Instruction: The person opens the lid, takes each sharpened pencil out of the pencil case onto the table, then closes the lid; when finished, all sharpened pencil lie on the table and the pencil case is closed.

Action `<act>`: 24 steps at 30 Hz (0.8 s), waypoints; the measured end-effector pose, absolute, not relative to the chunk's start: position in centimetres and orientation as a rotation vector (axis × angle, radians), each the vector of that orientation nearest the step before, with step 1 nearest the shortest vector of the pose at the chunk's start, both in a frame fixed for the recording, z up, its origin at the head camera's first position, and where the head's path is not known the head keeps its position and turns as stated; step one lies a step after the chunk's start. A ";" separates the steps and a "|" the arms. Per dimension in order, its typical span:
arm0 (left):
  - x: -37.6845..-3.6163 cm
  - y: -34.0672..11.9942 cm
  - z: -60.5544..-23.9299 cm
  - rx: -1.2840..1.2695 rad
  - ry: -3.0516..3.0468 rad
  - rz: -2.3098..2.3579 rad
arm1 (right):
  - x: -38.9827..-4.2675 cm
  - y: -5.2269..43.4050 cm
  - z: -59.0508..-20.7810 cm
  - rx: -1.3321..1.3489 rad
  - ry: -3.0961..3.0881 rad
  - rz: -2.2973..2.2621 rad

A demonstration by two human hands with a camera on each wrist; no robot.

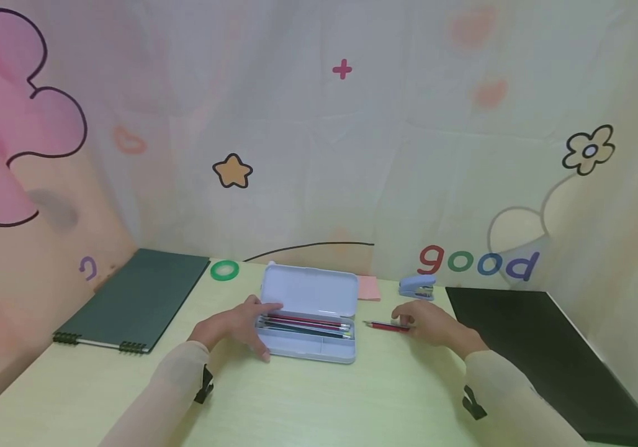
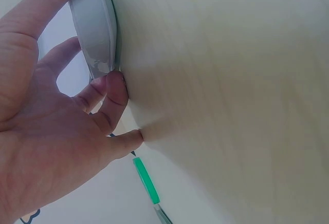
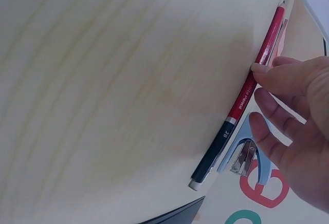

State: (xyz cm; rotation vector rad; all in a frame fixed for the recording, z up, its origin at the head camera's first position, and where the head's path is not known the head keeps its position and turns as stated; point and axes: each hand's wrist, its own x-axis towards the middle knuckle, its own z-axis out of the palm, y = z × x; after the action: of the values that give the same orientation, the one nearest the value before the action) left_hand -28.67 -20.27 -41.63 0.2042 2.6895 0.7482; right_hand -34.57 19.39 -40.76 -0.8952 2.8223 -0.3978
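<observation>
The left hand (image 1: pixel 239 326) is resting with relaxed fingers against the left end of the open pencil case (image 1: pixel 309 323) (pens lying inside), holding nothing. The right hand (image 1: pixel 429 323), fingers straight, is touching the red pen (image 3: pixel 255 87) lying on the table (image 1: pixel 319 397) just right of the case.

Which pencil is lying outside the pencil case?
The red pencil under the right hand. It lies on the table to the right of the open pencil case, whereas the other pencils lie inside the case's tray.
</observation>
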 end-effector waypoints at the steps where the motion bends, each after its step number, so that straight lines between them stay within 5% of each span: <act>1: -28.7 -20.3 -41.6 0.208 2.689 0.749 | -34.6 19.4 -40.8 -0.897 2.826 -0.391; 24: -28.9 -20.3 -41.6 0.259 2.692 0.746 | -34.3 10.6 -38.6 -0.924 2.788 -0.648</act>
State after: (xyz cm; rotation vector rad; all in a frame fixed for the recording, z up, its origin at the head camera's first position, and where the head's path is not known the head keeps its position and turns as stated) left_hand -28.88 -20.32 -41.56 0.2590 2.6917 0.7461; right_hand -34.27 10.62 -38.60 -0.9244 2.7885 -0.6479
